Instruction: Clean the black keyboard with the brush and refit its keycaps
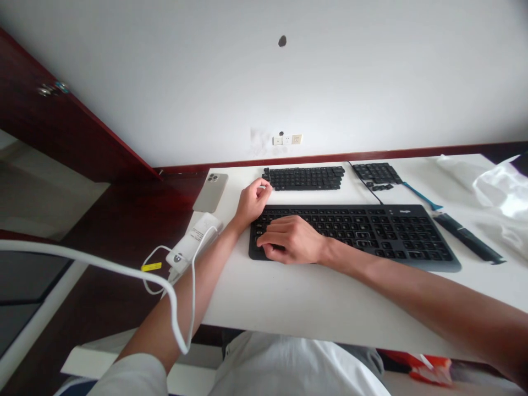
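My left hand (253, 202) is raised over the white desk (231, 297), just off the keyboard's upper left corner, with its fingers curled together. It may pinch something small, but I cannot tell. My right hand (289, 240) lies on the left keys of a black full-size keyboard (371, 234), its fingers over the keys. Behind the keyboard is a long black block of keycaps (303, 178). A shorter black block of keycaps (376, 172) sits to its right, with several loose keycaps (381, 187) just below it.
A black cable (365, 179) runs from the keyboard's back edge toward the wall. To the right lie a teal strip (418, 194), a long black bar (468, 236) and crumpled white plastic (501, 190). A phone (211, 192) and white charger (192, 242) lie left, with white cable crossing my left forearm.
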`<state>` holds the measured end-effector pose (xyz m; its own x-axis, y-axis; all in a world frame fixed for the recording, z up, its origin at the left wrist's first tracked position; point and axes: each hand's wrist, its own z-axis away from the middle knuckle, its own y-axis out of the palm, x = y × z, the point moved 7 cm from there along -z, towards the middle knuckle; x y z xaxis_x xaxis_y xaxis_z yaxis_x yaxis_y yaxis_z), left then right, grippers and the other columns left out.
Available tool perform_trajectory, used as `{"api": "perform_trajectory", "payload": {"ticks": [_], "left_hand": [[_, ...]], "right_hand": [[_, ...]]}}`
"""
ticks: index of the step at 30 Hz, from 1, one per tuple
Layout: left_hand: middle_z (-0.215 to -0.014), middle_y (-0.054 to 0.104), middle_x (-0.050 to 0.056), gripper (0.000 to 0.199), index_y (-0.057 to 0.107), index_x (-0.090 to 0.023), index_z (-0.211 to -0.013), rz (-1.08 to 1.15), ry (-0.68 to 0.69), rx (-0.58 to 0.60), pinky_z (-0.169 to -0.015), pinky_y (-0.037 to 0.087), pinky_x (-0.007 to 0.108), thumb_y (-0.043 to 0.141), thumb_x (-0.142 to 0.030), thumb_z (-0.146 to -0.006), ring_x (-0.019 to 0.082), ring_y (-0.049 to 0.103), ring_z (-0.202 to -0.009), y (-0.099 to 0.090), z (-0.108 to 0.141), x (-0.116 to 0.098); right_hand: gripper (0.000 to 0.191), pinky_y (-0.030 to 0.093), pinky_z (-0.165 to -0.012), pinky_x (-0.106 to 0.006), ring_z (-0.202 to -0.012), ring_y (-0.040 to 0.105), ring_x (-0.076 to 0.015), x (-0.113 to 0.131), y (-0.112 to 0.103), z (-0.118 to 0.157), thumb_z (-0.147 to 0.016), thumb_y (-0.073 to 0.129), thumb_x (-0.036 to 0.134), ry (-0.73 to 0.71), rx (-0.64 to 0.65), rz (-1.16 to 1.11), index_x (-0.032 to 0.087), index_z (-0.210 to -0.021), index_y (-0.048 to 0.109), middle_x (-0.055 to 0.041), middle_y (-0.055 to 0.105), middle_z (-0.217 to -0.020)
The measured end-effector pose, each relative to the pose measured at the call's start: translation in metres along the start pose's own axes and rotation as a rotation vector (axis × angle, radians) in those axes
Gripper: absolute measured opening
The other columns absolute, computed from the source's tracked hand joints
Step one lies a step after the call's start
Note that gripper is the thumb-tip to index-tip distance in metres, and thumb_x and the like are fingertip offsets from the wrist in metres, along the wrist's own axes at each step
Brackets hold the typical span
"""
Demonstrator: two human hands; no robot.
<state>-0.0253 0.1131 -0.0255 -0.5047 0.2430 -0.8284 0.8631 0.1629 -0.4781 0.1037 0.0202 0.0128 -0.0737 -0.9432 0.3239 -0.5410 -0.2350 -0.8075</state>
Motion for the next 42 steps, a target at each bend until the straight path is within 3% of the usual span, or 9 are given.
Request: {"api": "perform_trajectory", "payload": {"ticks": [6, 15, 24, 32, 42], "left_hand": [[-0.054, 0.037, -0.008, 0.023, 0.059, -0.023, -0.086, -0.025, -0.019, -0.026, -0.053, 0.024, 0.027, 0.059, -0.041, -0.1, 0.012, 0.032, -0.05, -0.002, 0.0, 0.001], [-0.053, 0.039, -0.008, 0.02, 0.063, -0.022, -0.086, -0.087, -0.11, -0.221, -0.056, 0.027, 0.026, 0.06, -0.037, -0.098, 0.012, 0.038, -0.051, -0.019, 0.0, 0.009], [-0.052, 0.036, -0.009, 0.01, 0.067, -0.021, -0.092, -0.034, -0.063, -0.158, -0.053, 0.025, 0.026, 0.06, -0.027, -0.095, 0.012, 0.034, -0.049, -0.012, 0.0, 0.007], [-0.052, 0.038, -0.008, 0.01, 0.068, -0.021, -0.093, -0.037, -0.041, -0.144, -0.053, 0.025, 0.027, 0.06, -0.026, -0.095, 0.012, 0.034, -0.048, -0.011, 0.0, 0.005], [-0.053, 0.039, -0.008, 0.009, 0.068, -0.022, -0.094, -0.039, -0.035, -0.132, -0.054, 0.027, 0.027, 0.06, -0.026, -0.095, 0.012, 0.035, -0.05, -0.011, 0.0, 0.005]], "right_hand": [[0.023, 0.047, -0.067, -0.03, -0.063, 0.065, -0.0162, -0.006, 0.011, 0.009, -0.093, 0.056, 0.018, 0.034, -0.041, -0.002, 0.022, -0.096, 0.079, -0.001, 0.076, -0.075], [0.022, 0.039, -0.058, -0.028, -0.057, 0.062, -0.0138, -0.009, 0.006, 0.007, -0.089, 0.057, 0.017, 0.054, -0.052, -0.021, 0.021, -0.092, 0.079, 0.0004, 0.073, -0.069], [0.018, 0.034, -0.056, -0.028, -0.056, 0.059, -0.013, -0.01, 0.01, 0.008, -0.087, 0.059, 0.018, 0.036, -0.009, -0.092, 0.022, -0.086, 0.077, 0.0015, 0.07, -0.066], [0.022, 0.034, -0.056, -0.028, -0.054, 0.057, -0.0131, -0.012, 0.006, 0.008, -0.09, 0.057, 0.02, 0.058, -0.057, -0.039, 0.021, -0.088, 0.079, 0.0004, 0.07, -0.065], [0.02, 0.029, -0.055, -0.028, -0.053, 0.052, -0.012, -0.014, 0.008, 0.007, -0.087, 0.056, 0.019, 0.091, 0.034, -0.121, 0.021, -0.083, 0.077, 0.0011, 0.067, -0.063]]}}
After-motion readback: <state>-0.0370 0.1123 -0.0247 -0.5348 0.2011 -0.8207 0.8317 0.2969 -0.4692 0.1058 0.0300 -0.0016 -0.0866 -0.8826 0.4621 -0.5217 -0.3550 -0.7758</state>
